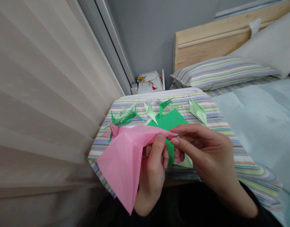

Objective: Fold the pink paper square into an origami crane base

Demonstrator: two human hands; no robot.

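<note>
A large sheet of pink origami paper [122,154], creased and partly folded, spreads out to the left of my hands. My left hand [154,164] is closed on it, thumb on top and fingers underneath. At the paper's narrow right tip, my right hand [204,148] pinches with thumb and index finger. Below the hands lie green paper sheets [174,118] on the striped cloth. Just behind the pink paper sits a smaller folded pink piece [114,130], partly covered.
Several folded green paper pieces [149,110] lie along the back of the striped cloth [220,126]. One light green piece [198,111] rests at the right. A curtain [52,94] hangs at the left; a bed [258,119] stands at the right.
</note>
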